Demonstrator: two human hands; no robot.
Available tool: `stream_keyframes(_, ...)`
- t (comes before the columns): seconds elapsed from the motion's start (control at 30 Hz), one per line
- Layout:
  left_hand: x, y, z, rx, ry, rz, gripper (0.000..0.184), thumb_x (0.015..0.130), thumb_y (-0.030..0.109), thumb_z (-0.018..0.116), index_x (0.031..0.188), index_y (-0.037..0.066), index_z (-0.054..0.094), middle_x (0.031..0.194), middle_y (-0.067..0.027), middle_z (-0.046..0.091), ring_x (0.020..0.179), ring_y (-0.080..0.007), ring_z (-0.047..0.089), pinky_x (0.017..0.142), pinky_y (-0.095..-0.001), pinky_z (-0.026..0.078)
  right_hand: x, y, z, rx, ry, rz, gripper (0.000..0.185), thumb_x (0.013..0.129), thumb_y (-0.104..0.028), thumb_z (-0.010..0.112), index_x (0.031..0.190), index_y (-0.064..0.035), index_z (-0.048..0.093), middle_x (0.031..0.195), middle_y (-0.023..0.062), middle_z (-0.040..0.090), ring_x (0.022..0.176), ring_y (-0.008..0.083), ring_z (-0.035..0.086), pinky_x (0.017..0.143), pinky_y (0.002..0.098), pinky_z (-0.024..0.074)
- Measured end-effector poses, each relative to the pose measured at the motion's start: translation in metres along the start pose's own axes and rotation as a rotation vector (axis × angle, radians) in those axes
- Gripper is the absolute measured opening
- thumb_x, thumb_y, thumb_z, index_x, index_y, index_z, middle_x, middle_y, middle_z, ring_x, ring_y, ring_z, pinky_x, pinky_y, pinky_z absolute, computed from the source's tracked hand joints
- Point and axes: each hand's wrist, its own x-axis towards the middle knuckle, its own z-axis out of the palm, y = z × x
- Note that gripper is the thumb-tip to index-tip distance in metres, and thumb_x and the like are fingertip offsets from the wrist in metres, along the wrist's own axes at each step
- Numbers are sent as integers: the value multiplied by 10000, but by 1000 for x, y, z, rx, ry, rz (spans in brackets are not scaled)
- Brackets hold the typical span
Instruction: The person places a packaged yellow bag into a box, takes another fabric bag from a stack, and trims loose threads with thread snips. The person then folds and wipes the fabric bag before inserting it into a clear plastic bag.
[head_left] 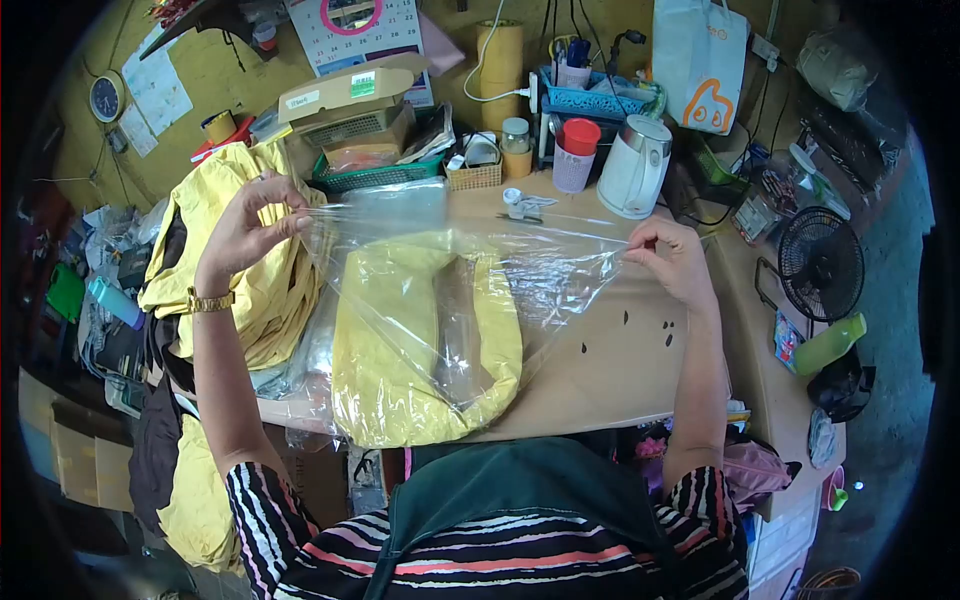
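Observation:
A clear plastic bag (570, 270) is stretched wide between my two hands above the table. My left hand (262, 225), with a gold watch on its wrist, pinches the upper left corner of the plastic. On the other side my right hand (668, 255) pinches the right corner between thumb and fingers. A folded yellow fabric item (385, 340) with a looped strap lies under or inside the clear film; which of the two I cannot tell. Just left of it is a large heap of yellow fabric (275, 310).
Behind are a green basket (380, 177), a white kettle (635, 165), a red and white cup (573, 165) and small scissors (520, 218). A black fan (820, 262) and a green bottle (830, 343) stand at the right. Brown table surface (620, 380) shows between my arms.

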Motion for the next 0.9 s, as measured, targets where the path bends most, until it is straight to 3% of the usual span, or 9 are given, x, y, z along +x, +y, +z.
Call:
stream_keyframes(0.1,4,12,-4,74,-13,11,289,799,267,765,770,29,603,756,-29,585,785,-179,511,806,-326,387,3,6,1,176,46,-278,79,830,-62,706,832,-9,647,666,-41,520,644,37,462,582,215,375)
stream_keyframes(0.17,6,19,-4,93,-36,16,276,801,252,762,767,20,618,747,-41,582,770,-187,526,821,-326,390,1,8,0,221,41,73,124,808,-52,732,786,-23,613,629,-65,449,567,36,379,528,219,322)
stream_keyframes(0.3,8,24,-2,122,-15,26,327,835,275,731,725,2,588,782,-35,562,789,-182,524,781,-319,406,2,2,4,372,102,167,138,806,-57,738,762,-27,611,629,-76,454,529,31,340,494,215,278)
stream_keyframes(0.37,4,19,-2,104,-25,-5,348,843,288,722,714,-1,578,797,-31,559,800,-176,524,768,-314,410,-6,12,2,284,-128,-31,115,849,-90,703,788,-33,624,632,-74,498,549,42,362,520,223,281)
stream_keyframes(0.5,-5,2,1,-97,37,-19,365,852,320,714,702,21,570,827,-28,561,825,-158,514,757,-302,414,-3,4,8,-325,10,-399,126,874,-127,691,819,-31,633,669,-42,535,590,69,421,578,253,348)
stream_keyframes(0.6,-9,-5,6,-349,56,25,375,856,339,711,684,46,551,828,-21,553,821,-157,499,782,-308,409,2,9,20,2,140,-431,112,886,-132,680,863,-33,633,717,-20,554,644,88,475,642,288,399)
stream_keyframes(0.67,-10,-12,14,-554,82,49,377,858,346,709,678,63,538,822,-16,547,818,-160,491,804,-317,403,1,15,27,800,27,-249,88,885,-96,671,894,-16,636,785,2,585,684,100,524,673,292,433)
stream_keyframes(0.77,-10,-27,29,-892,134,151,383,857,362,706,675,92,505,760,8,517,782,-153,451,835,-325,373,-2,29,33,952,-80,-45,76,904,-73,630,946,-11,641,826,16,624,696,109,536,670,285,433)
stream_keyframes(0.9,-18,-32,20,-859,146,102,409,867,427,680,681,134,464,659,39,412,741,-144,371,928,-346,335,1,-9,26,227,-69,-90,57,885,-64,644,905,-10,645,834,28,640,697,111,530,670,279,424)
